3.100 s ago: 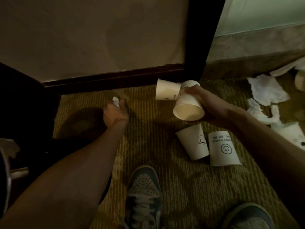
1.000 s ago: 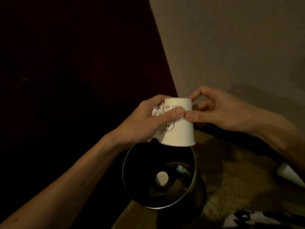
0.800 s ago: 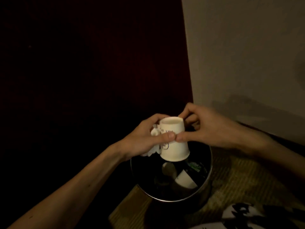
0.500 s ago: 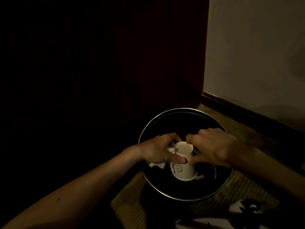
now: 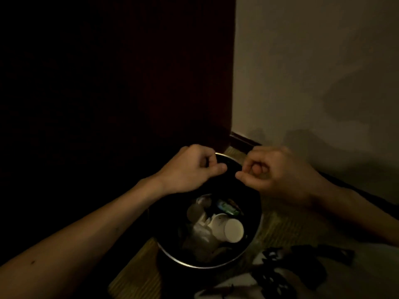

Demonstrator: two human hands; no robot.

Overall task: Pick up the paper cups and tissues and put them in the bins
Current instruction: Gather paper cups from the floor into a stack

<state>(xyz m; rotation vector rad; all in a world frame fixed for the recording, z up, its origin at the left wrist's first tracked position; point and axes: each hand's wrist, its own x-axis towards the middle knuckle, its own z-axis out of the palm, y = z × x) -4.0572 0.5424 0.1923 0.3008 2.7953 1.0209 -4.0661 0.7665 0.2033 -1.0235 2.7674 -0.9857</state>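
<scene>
Now hovers over the bin with left hand and right hand both curled, gripping nothing. Sees the paper cups lying inside among other rubbish. Risks clipping it on withdrawal, tipping everything onto the carpet.

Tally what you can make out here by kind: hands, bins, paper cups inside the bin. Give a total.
Hands: 2, left hand and right hand, both curled and empty
Bin: 1
Paper cup in the bin: 1 clear; the other contents are too dark to count
Total: 4
</scene>
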